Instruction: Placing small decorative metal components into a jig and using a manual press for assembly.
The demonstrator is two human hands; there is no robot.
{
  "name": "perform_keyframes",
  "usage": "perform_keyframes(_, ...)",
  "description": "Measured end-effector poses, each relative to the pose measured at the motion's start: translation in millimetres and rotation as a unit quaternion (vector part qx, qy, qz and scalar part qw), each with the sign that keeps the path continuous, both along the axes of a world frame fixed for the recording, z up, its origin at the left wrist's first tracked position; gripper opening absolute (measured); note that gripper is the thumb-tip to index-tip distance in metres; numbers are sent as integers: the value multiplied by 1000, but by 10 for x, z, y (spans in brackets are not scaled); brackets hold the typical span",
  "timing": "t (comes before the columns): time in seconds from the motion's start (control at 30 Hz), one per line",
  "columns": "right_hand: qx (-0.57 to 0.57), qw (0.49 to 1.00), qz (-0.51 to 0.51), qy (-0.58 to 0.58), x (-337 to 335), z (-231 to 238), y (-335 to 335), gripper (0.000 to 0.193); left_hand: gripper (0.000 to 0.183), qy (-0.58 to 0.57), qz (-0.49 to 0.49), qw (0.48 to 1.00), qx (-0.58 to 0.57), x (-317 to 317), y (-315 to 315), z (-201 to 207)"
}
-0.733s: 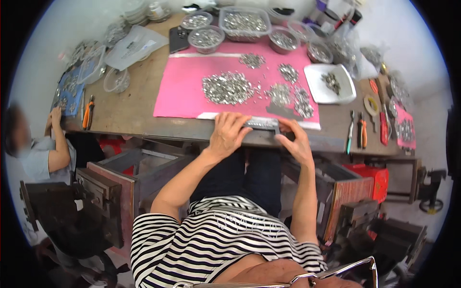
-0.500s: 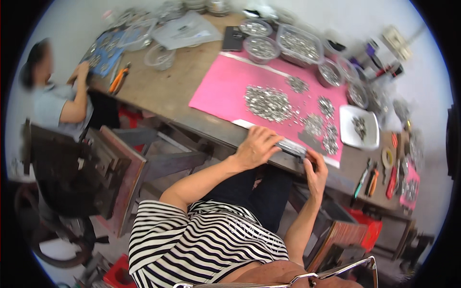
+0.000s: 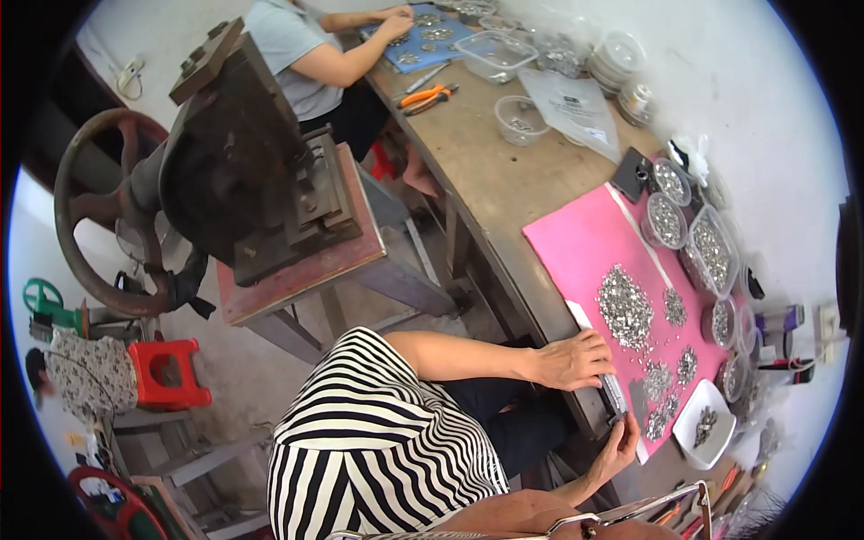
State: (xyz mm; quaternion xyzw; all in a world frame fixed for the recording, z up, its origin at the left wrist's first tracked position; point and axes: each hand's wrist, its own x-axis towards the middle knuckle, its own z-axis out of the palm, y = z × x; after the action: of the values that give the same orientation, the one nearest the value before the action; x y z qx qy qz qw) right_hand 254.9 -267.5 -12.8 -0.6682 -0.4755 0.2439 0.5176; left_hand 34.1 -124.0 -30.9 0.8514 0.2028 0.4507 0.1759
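A narrow silver-and-black bar (image 3: pixel 614 396) lies along the front edge of the work table, beside the pink sheet (image 3: pixel 567 238). The curled fingers of my left hand (image 3: pixel 573 362) close over its far end. At the near end, my right hand (image 3: pixel 616 453) pinches the bar between thumb and fingers. Just beyond my left hand spreads a large pile of small shiny metal pieces (image 3: pixel 625 308). Smaller heaps (image 3: pixel 657 380) of such pieces are on the sheet, close to the bar. A white dish (image 3: pixel 686 430) with more metal pieces stands past them.
Clear tubs (image 3: pixel 666 220) of metal pieces line the wall side. Orange-handled pliers (image 3: pixel 428 99) lie farther up the table (image 3: pixel 486 171), near a co-worker (image 3: pixel 315 67) at a blue sheet. A dark press with a handwheel (image 3: pixel 112 211) stands left; a red stool (image 3: pixel 166 373) is behind.
The view has swung left, so the table and my hands appear farther right and the press shows larger. Both hands stay on the bar at the table edge.
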Motion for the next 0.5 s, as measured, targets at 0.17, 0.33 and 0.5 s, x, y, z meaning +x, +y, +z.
perform_keyframes(0.17, -9, 1000, 7, -2, 33, -10, 31, 29, 41, 0, 13, 1000, 4, 7, 2, -3)
perform_keyframes(0.33, -5, 1000, 10, 12, -23, 21, -10, 34, 40, -3, 10, 1000, 2, -27, -36, 10)
perform_keyframes(0.5, -61, 996, 67, -10, 25, 127, -30, 62, 42, 11, -1, 1000, -9, -66, -39, 31)
